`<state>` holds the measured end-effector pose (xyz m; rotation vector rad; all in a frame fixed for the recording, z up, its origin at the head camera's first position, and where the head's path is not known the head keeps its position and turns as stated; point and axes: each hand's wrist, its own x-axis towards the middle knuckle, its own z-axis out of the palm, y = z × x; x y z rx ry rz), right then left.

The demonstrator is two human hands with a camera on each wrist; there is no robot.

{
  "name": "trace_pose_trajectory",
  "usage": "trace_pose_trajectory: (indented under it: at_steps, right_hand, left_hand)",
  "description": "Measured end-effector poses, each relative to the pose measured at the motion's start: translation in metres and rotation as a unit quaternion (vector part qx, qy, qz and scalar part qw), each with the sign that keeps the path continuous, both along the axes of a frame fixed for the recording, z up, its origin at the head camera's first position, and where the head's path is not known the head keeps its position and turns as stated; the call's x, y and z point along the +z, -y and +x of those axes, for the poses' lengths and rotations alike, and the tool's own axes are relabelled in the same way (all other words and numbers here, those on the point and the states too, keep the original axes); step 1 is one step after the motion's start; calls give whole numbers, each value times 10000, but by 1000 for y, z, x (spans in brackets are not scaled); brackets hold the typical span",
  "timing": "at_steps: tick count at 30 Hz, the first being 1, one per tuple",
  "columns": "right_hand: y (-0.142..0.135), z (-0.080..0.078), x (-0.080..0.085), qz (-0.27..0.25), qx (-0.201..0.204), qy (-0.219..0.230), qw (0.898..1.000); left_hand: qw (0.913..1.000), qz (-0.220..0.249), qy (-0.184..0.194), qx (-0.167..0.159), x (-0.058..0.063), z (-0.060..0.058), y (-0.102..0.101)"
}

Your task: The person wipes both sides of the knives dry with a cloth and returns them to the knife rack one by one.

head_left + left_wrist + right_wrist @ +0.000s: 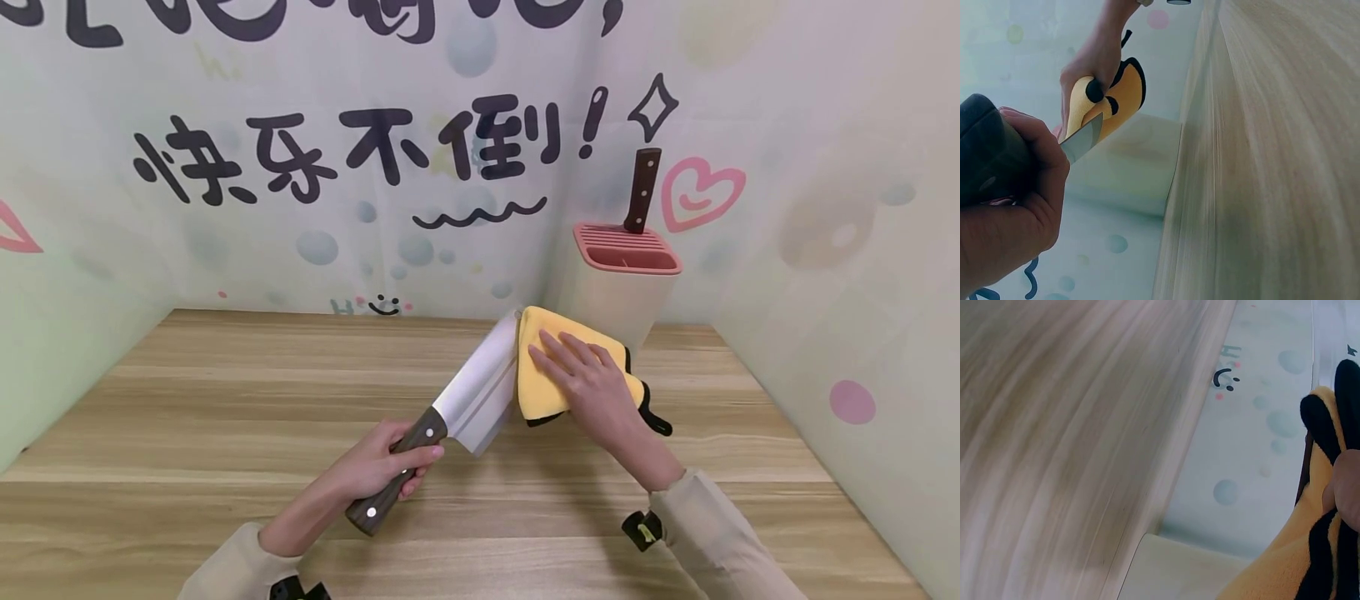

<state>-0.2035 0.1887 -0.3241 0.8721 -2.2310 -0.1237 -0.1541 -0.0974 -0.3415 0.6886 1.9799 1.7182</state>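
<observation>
My left hand (pixel 371 467) grips the dark wooden handle of a cleaver (pixel 480 387), whose wide steel blade points up and away to the right above the table. Across the blade's far end lies a folded yellow cloth (pixel 536 387) with black edging. My right hand (pixel 600 392) holds this cloth, fingers spread over its upper face. In the right wrist view the thumb (pixel 1347 490) sits among the cloth's black-edged folds. Seen from the left wrist, the blade (pixel 1085 140) runs up to the cloth (pixel 1129 94), which hides part of it.
A cream knife block (pixel 622 296) with a pink slotted top stands behind the cloth, at the back right. One knife with a dark riveted handle (pixel 642 192) stands in it. Printed fabric walls (pixel 300 250) border the wooden table (pixel 247 400) at the back and sides.
</observation>
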Motion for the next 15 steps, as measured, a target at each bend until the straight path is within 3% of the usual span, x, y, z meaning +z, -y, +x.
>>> trace_pose_trajectory:
  at_steps: [15]
  right_hand:
    - [-4, -3, -2, 7, -186, -138, 9997]
  left_hand:
    - [9999, -57, 110, 105, -2, 0, 1]
